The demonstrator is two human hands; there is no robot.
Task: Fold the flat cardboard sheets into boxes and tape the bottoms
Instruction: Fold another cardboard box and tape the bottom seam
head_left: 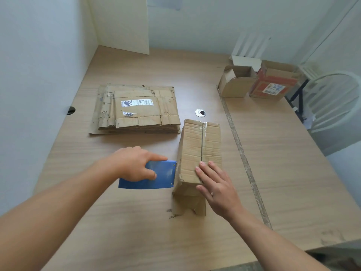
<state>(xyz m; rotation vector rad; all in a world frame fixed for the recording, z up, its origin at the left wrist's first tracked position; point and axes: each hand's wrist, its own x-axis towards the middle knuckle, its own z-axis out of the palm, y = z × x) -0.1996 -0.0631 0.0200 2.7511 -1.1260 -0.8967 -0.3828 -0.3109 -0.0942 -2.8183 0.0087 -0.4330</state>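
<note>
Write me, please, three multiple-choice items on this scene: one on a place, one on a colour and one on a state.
1. Where does the stack of flat cardboard sheets lie?
A) left of and beyond the box being taped
B) on the chair
C) under that box

2. What colour is the tape dispenser?
A) red
B) blue
C) green

3. How does the right hand meet the box?
A) it grips a flap
B) it rests on top, fingers straight
C) it does not touch it

Answers: 1 A, the stack lies up-left of the box; 2 B, its body in the left hand is blue; 3 B, straight fingers lie on the top.
</note>
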